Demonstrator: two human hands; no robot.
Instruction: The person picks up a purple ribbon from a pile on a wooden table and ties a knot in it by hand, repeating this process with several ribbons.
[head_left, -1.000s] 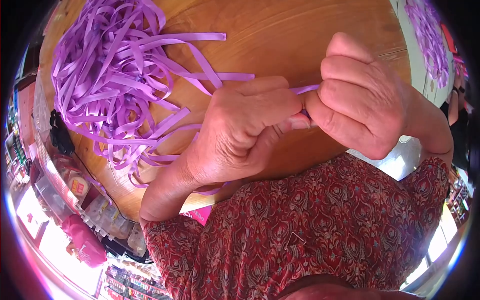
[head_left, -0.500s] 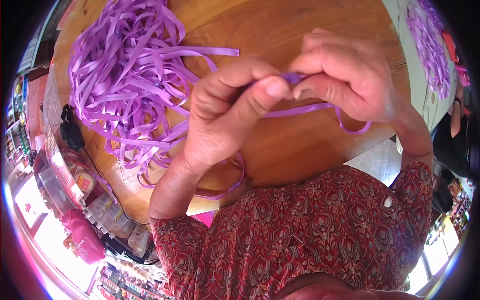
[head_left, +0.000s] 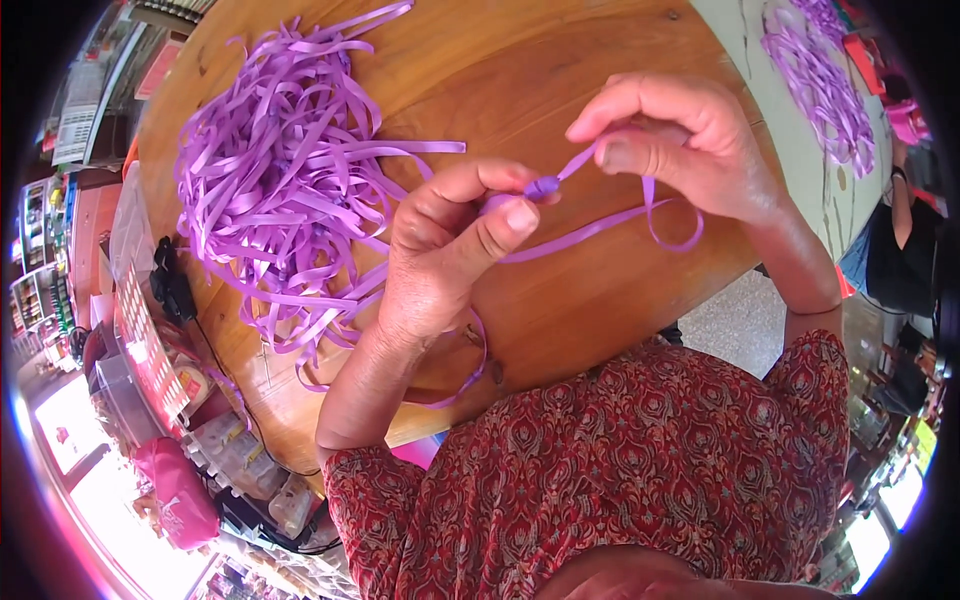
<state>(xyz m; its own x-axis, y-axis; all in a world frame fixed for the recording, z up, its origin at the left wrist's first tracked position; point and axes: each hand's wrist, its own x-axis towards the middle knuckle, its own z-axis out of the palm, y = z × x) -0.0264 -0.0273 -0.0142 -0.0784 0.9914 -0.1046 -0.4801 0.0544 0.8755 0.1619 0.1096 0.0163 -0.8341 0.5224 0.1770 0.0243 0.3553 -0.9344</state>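
Observation:
Over the wooden table, both hands work on one strand of purple ribbon. My left hand is closed, pinching the ribbon between thumb and forefinger just beside a small darker purple knot. From that knot a short length slants up into my right hand, whose curled fingers hold it behind the thumb; the exact grip is partly hidden. Below the right hand the ribbon hangs in a loose loop. A large heap of purple ribbons lies to the left of my left hand.
At the far right, a pale table bears another pile of purple ribbons. A black object with a cable sits at the left table edge, near plastic containers and a pink bag. Another person's arm shows at the right.
My hands have drawn apart, the right one moving away from the left, and the knot with a stretch of ribbon now shows between them. The whole view has shifted slightly.

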